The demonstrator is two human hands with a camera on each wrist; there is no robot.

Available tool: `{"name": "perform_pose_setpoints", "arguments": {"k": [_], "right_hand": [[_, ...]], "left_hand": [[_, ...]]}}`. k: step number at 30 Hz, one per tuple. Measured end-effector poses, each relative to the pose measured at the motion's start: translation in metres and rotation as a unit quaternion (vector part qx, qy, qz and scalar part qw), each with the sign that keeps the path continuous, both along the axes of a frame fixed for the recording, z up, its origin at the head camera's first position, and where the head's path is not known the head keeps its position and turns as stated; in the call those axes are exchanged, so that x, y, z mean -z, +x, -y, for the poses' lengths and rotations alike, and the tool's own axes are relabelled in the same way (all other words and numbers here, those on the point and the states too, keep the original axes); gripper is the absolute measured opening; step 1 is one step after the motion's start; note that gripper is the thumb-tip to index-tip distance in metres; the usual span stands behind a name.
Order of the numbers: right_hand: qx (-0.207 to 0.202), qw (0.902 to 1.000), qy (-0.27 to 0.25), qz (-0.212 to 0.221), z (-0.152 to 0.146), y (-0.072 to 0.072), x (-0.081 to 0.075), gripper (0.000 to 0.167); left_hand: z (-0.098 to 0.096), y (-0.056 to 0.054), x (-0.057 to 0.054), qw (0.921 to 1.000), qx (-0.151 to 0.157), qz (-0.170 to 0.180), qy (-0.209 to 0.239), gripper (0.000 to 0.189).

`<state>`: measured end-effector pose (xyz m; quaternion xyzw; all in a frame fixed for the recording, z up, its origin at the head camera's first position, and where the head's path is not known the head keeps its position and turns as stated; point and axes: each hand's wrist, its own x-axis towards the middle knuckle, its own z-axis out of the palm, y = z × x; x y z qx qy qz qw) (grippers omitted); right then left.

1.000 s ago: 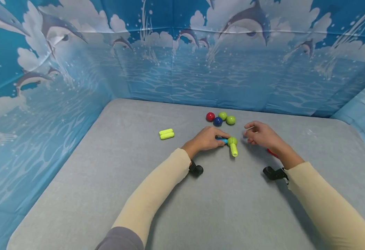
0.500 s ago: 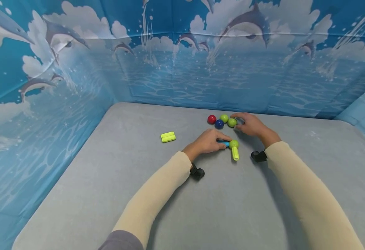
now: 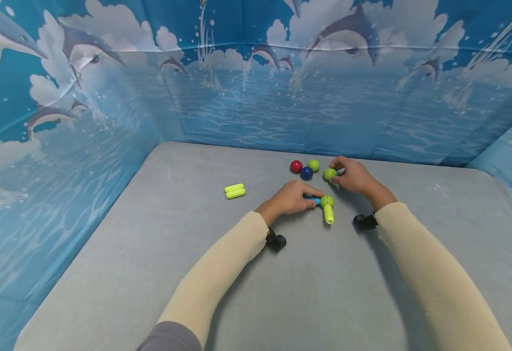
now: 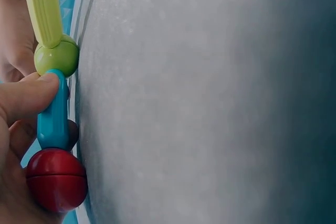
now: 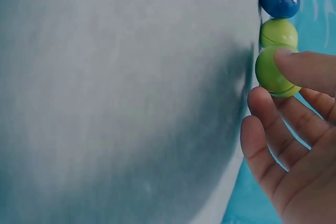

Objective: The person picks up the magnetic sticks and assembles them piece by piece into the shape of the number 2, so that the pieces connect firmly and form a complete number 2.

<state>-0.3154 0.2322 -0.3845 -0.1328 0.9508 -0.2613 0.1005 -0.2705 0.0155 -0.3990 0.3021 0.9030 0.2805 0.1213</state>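
My left hand (image 3: 292, 197) pinches a blue rod (image 4: 53, 119) between thumb and fingers. That rod joins a red ball (image 4: 56, 180) at one end to a green ball (image 4: 56, 56) at the other. From the green ball a yellow-green rod (image 3: 328, 214) sticks out towards me; the head view hides the red ball behind my left hand. Farther back, my right hand (image 3: 353, 175) holds a loose green ball (image 5: 276, 70) between thumb and fingers, close to the table top.
Left of the held green ball lie a red ball (image 3: 296, 166), a dark blue ball (image 3: 306, 173) and another green ball (image 3: 313, 165). Two yellow-green rods (image 3: 235, 191) lie side by side farther left. A dolphin-print curtain (image 3: 256, 112) borders the grey table (image 3: 150, 234).
My right hand has moved left and farther back to the balls and taken hold of a green one, shifting it slightly right, apart from the others. My left hand stays on the blue rod.
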Motion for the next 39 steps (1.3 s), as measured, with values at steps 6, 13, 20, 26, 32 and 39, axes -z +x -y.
{"name": "perform_pose_setpoints", "arguments": {"k": [6, 13, 20, 26, 32, 39], "right_hand": [[-0.020, 0.9997, 0.002, -0.014, -0.006, 0.013, -0.010, 0.046], [-0.051, 0.9980, -0.002, -0.038, -0.017, 0.037, -0.020, 0.042], [-0.085, 0.9937, -0.022, -0.070, -0.025, 0.081, -0.030, 0.040], [-0.111, 0.9892, -0.037, -0.088, -0.028, 0.120, -0.030, 0.037], [-0.113, 0.9873, -0.039, -0.105, -0.034, 0.141, -0.027, 0.036], [-0.106, 0.9826, -0.050, -0.144, -0.052, 0.157, -0.020, 0.035]], "left_hand": [[0.001, -0.001, 0.002, 1.0000, -0.008, 0.003, 0.002, 0.035], [0.002, -0.001, 0.003, 0.9999, -0.014, 0.003, 0.009, 0.034], [0.001, 0.000, 0.003, 0.9998, -0.016, 0.003, 0.008, 0.035], [0.002, 0.001, 0.000, 0.9998, -0.019, 0.004, 0.008, 0.035], [0.001, 0.001, -0.001, 0.9998, -0.021, -0.003, 0.004, 0.035], [-0.001, 0.002, 0.001, 0.9998, -0.018, 0.005, 0.006, 0.035]]}}
